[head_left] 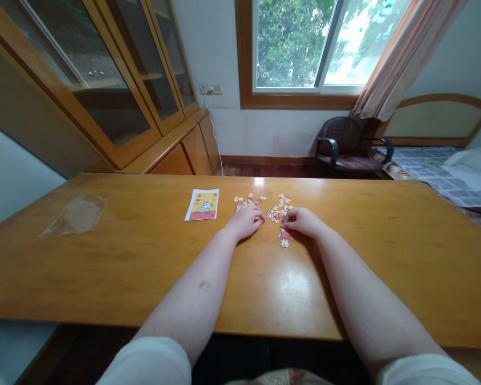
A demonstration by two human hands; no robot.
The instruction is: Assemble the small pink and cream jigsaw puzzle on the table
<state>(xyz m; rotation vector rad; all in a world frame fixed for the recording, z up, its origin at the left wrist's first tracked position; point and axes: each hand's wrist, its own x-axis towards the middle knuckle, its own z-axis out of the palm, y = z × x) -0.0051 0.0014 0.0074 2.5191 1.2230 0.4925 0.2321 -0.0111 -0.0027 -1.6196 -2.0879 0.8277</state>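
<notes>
Loose jigsaw puzzle pieces (276, 215), cream, yellow and pink, lie in small clusters on the wooden table (144, 267). My left hand (248, 219) rests palm down at the left cluster (250, 199), its fingers loosely curved and apart, covering some pieces. At the right edge of the middle cluster is my right hand (300, 220), thumb and fingers brought together among the pieces. Whatever lies between those fingertips is too small to make out. Just below them are a few pink and cream pieces (284, 236). A picture card (202, 205) with a white cartoon animal lies left of my left hand.
A clear plastic bag (80, 214) lies flat at the table's left. Beyond the far edge stand a glass-door cabinet (156, 128), a dark armchair (342, 141) below the window, and a bed (428, 166) on the right.
</notes>
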